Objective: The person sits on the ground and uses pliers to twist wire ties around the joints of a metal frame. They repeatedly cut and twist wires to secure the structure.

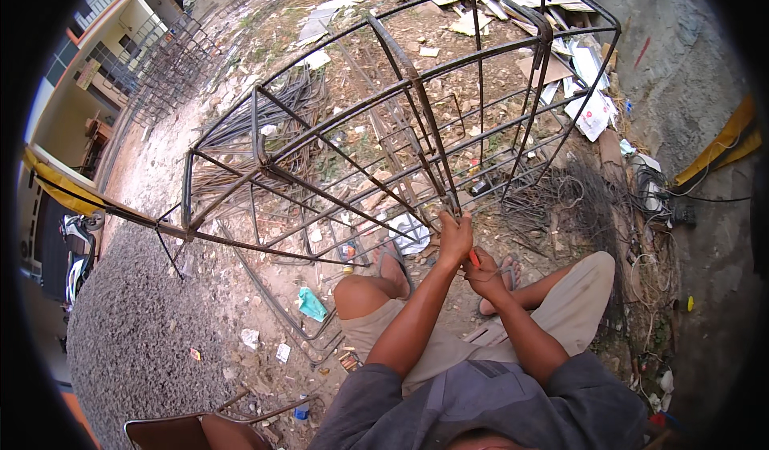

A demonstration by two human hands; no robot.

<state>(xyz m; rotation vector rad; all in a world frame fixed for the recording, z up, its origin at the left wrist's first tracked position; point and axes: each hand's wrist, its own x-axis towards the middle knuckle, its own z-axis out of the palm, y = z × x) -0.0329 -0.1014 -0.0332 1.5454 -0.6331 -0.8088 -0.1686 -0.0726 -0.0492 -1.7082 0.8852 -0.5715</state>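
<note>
Two hands are seen working close together at the near end of a large rebar cage [384, 130], which lies tilted on the dirt ground [160, 322] and stretches up and away from them. The left hand [455, 238] is closed around one of the cage's dark bars where several bars meet, just above the knees. The right hand [485, 274] is held just below and beside it, nearly touching, and is wrapped around a small red-handled tool [474, 259]; the tool's working end is hidden, so its kind cannot be told.

Loose tie wire [589, 202] is piled to the right of the hands, and more bent bars [296, 102] are heaped beyond the cage on the left. A foot in a sandal [506, 272] is set just behind the right hand, another foot to the left of the hands.

Several risks can be judged from this. The fingers of the left hand are kept right at the joint, so they could be pinched or pricked if the tool slipped off the bar. The cage seems to be propped on few points and could be rocked or rolled toward the legs if pulled hard. Feet in open sandals could be cut by wire ends and scrap lying around them.
</note>
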